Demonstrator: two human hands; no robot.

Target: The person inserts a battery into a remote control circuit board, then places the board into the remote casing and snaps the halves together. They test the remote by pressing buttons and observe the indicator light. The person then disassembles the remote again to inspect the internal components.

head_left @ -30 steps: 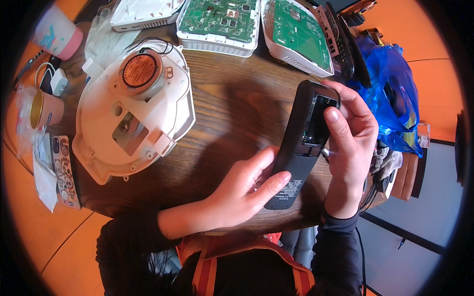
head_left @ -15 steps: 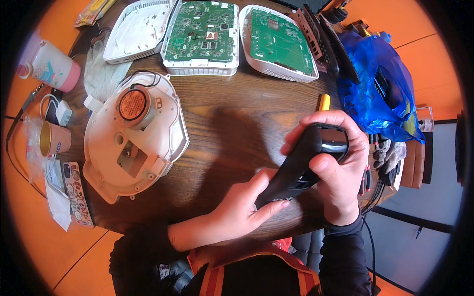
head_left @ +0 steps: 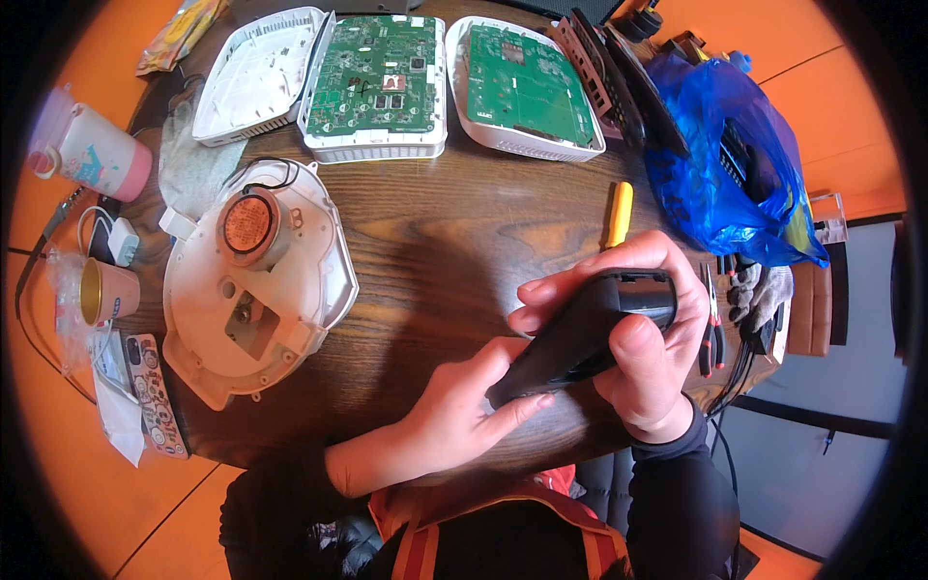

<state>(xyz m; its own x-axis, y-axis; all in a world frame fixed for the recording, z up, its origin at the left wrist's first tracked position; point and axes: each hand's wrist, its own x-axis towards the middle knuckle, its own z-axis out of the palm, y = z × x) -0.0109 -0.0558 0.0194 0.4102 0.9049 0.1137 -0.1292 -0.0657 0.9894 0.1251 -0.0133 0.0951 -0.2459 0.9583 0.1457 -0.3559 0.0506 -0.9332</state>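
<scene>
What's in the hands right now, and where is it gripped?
A black device, held in both hands: the left hand grips its near, lower end between thumb and fingers; the right hand wraps around its far end.

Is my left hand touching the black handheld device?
Touching: in the head view, the left hand holds the near end of the black handheld device, no gap showing.

Blue plastic bag (head_left: pixel 688 169) at right; gold-lined cup (head_left: pixel 120 293) left.

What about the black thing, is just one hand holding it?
No, the left hand holds the near end of the black device and the right hand holds its far end.
</scene>
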